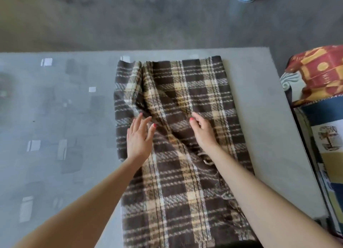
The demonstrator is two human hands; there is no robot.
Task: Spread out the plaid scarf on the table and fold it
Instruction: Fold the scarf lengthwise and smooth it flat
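Head view: one plaid scarf point(187, 136) lies on the table point(259, 103), long axis running away from the wearer. Two hands, left hand point(139, 138) and right hand point(202, 131), rest open-fingered on it, gripping nothing

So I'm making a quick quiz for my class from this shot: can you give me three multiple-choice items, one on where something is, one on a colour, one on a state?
1. Where does the scarf lie on the table?
A. On its right part
B. At its far left edge
C. On the floor beyond it

2. What colour are the nails on the left hand?
A. Blue
B. Pink-red
C. Black

3. How does the scarf lie?
A. Rolled into a tight tube
B. Laid out but creased through the middle
C. Perfectly smooth

Answers:
1 A, bare table shows wide to the left, little to the right.
2 B, the fingertips of the left hand and right hand show pink-red polish.
3 B, ridges run diagonally between the two open hands, neither with a grip on the cloth.
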